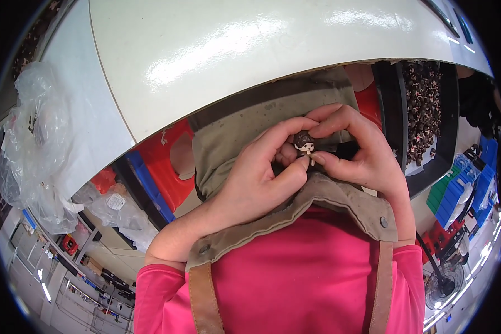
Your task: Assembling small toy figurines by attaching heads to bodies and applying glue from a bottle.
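Observation:
A small figurine (304, 146) with dark brown hair and a pale face and body is held between my two hands, above my lap and close to the apron's top edge. My left hand (270, 161) is closed on it from the left, thumb against its lower body. From the right, my right hand (357, 147) pinches it, with the index finger at the head and the thumb near the body. Fingers hide part of the figurine. A khaki apron (228, 139) lies under both hands.
A white table (178, 50) curves across the far side. Right of me, a black tray (451, 128) holds many small brown and pale pieces (423, 106). Clear plastic bags (39, 139) hang at the left. Blue bins (456, 195) and a fan (445, 284) stand at the lower right.

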`<state>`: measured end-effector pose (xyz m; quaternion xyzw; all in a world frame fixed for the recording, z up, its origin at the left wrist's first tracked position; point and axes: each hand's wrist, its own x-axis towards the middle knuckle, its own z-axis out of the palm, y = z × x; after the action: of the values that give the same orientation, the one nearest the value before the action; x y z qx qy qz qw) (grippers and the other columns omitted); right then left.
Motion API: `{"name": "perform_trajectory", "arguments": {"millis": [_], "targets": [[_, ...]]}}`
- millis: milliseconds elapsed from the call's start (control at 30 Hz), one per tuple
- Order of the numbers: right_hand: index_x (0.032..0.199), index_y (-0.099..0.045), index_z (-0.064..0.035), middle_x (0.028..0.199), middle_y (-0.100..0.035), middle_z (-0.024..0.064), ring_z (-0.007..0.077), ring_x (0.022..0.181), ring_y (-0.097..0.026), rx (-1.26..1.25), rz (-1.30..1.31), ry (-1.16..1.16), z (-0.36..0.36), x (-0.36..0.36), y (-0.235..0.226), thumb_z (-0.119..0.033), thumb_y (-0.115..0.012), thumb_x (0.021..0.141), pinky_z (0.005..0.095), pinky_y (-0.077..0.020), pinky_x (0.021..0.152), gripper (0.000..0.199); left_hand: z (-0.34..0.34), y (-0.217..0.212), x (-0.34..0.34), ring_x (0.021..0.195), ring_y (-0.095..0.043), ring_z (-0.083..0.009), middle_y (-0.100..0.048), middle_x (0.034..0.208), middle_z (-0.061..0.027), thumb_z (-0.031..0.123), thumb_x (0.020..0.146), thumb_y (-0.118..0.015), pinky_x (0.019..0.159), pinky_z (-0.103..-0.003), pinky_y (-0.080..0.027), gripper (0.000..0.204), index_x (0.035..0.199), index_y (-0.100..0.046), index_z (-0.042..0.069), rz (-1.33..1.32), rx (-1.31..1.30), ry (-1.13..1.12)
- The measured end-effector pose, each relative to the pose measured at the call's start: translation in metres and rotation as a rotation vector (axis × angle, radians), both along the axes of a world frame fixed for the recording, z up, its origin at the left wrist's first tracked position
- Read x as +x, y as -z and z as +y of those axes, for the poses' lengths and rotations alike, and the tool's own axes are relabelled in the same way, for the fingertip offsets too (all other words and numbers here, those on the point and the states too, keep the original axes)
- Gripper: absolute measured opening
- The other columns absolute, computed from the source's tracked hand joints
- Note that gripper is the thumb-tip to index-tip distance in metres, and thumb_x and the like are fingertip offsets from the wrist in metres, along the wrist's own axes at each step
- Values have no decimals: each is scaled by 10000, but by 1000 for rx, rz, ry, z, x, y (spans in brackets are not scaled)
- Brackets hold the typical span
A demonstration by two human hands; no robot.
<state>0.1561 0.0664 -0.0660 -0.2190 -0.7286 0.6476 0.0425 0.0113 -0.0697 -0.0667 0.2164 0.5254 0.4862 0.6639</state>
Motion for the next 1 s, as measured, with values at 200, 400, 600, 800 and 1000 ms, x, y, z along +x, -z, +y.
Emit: {"name": "perform_trajectory", "arguments": {"millis": [200,400,600,800,1000], "targets": [[944,-550,-21,1076,-576,126,210,1024,-555,-5,6,-5,1,-1,1,-68,-715,720,318,-416,893,281,0,0,-1,760,-448,-18,-514,926,24,-10,854,-482,668,-164,-376,424,1275,-429,-5,14,-1,-1],[950,-551,-19,1076,-574,124,208,1036,-548,-16,13,-14,2,-2,0,-65,-713,724,317,-410,902,282,1,2,2,715,-436,-16,-493,864,25,-13,845,-496,627,-170,-371,407,1249,-448,3,29,19,-30],[951,-551,-18,1075,-571,123,207,1037,-546,-28,0,-2,3,-1,0,-61,-709,728,315,-410,903,277,3,6,3,655,-418,-15,-471,789,28,-15,835,-509,581,-176,-361,392,1224,-468,10,37,63,-67],[950,-549,-18,1077,-571,122,207,1035,-547,-29,-1,-6,4,-1,-1,-54,-706,729,315,-411,902,273,1,6,3,665,-426,-25,-470,785,27,2,823,-524,595,-181,-373,413,1231,-465,15,42,53,-51],[947,-549,-19,1078,-573,120,206,1035,-547,-59,-6,-5,4,-1,1,-49,-707,724,317,-414,902,276,-1,5,1,807,-476,-29,-525,951,7,23,847,-495,730,-179,-408,448,1285,-412,-9,2,0,-1]]}}
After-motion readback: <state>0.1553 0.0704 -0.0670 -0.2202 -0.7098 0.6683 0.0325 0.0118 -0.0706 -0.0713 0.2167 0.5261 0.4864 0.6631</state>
